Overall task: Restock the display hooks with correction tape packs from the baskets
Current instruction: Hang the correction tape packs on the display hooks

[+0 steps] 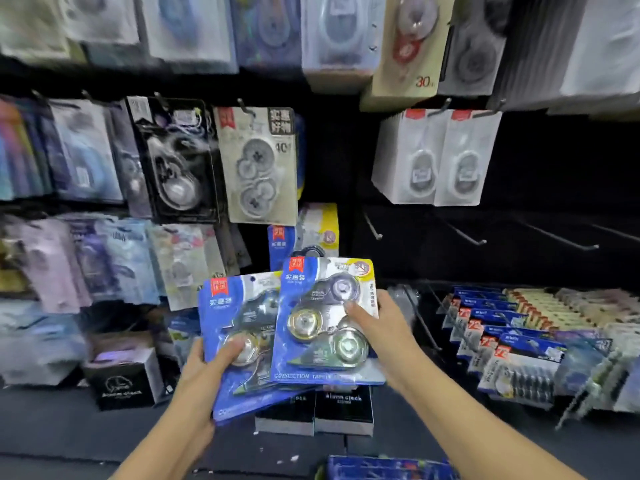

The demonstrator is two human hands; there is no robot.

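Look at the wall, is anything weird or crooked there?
Yes. Four bare hooks stick out at the right with nothing hanging, a gap in the full display. The two blue correction tape packs held by the left hand and right hand are fanned, the left one tilted. Nothing looks damaged.

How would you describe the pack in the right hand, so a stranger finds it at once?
Look at the dark hook wall, then down to the two hands in front of it. The right hand holds a blue correction tape pack, overlapping the left hand's pack. It sits upright and in front; the other tilts behind it.
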